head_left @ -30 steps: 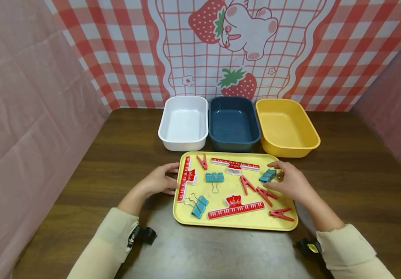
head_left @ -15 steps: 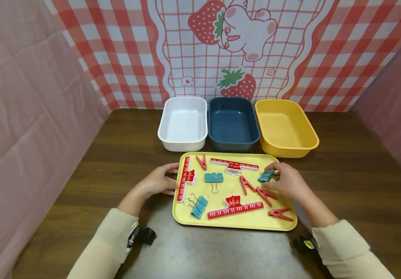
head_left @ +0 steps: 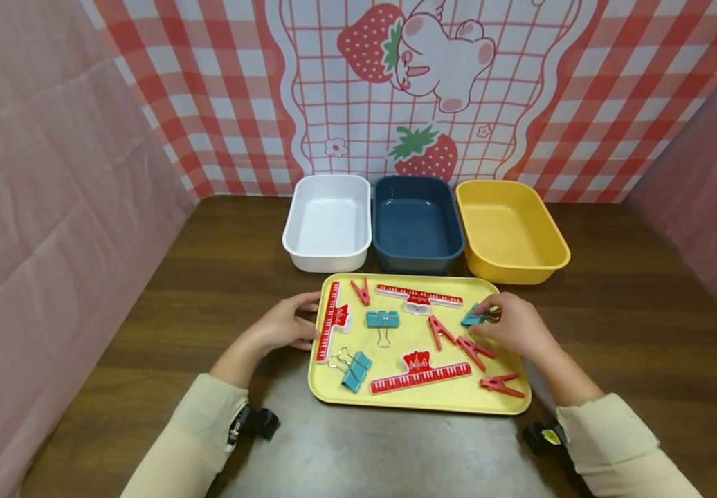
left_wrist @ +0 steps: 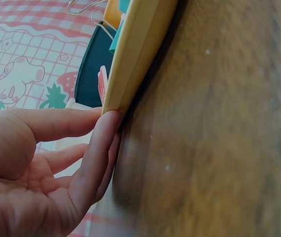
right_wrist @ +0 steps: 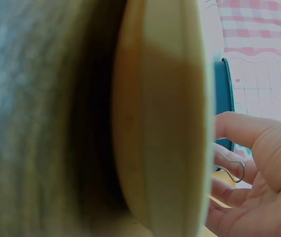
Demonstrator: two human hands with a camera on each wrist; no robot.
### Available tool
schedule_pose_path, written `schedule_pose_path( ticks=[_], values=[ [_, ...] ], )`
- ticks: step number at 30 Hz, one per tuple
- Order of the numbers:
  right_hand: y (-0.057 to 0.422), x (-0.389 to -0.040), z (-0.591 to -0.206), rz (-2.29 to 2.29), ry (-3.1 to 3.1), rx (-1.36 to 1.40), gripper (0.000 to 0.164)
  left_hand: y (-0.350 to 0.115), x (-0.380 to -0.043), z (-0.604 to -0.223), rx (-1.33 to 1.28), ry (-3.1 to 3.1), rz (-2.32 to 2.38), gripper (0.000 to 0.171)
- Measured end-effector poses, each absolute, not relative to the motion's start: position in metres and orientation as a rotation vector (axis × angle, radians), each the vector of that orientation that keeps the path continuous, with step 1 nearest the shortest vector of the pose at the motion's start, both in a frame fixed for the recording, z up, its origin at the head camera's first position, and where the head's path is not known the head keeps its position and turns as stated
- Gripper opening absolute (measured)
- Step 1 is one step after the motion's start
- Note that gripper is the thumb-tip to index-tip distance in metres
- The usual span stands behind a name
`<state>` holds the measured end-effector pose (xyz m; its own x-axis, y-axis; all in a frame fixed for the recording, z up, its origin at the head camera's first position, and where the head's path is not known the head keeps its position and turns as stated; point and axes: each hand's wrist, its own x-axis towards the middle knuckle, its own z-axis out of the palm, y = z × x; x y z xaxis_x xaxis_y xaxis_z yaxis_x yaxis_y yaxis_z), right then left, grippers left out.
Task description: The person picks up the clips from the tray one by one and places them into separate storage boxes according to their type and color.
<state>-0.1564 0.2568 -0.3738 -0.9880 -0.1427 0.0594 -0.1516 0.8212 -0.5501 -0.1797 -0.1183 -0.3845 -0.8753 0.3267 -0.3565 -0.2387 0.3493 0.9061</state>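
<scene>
A yellow tray (head_left: 411, 333) bears teal binder clips, red clothespin-like clips and red piano-patterned clips. My left hand (head_left: 280, 322) holds the tray's left rim; in the left wrist view, thumb and fingers meet at the tray edge (left_wrist: 143, 54). At the tray's right side, my right hand (head_left: 516, 325) pinches a teal binder clip (head_left: 471, 319) between thumb and forefinger, low over the tray. Its wire handle (right_wrist: 239, 170) shows among the fingers in the right wrist view, where the tray wall hides the clip's body. Other binder clips (head_left: 383, 319) lie at the centre and front left.
Behind the tray stand a white bin (head_left: 327, 260), a dark blue bin (head_left: 419, 264) and a yellow bin (head_left: 518, 274), side by side. Red clips (head_left: 473, 353) lie near my right hand. A checked cloth (head_left: 228, 104) hangs behind the wooden table (head_left: 209, 277).
My right thumb and forefinger have come closer together on the binder clip, covering more of it. My left hand stays at the tray's rim.
</scene>
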Motion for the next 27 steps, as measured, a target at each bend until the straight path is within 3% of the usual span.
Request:
schedule_pose_path(
  ticks=[27],
  values=[
    [0.252, -0.153, -0.363, 1.186, -2.967, 0.086, 0.040, -0.118, -0.180, -0.385, 0.078, 2.113, 1.575, 0.065]
  ],
)
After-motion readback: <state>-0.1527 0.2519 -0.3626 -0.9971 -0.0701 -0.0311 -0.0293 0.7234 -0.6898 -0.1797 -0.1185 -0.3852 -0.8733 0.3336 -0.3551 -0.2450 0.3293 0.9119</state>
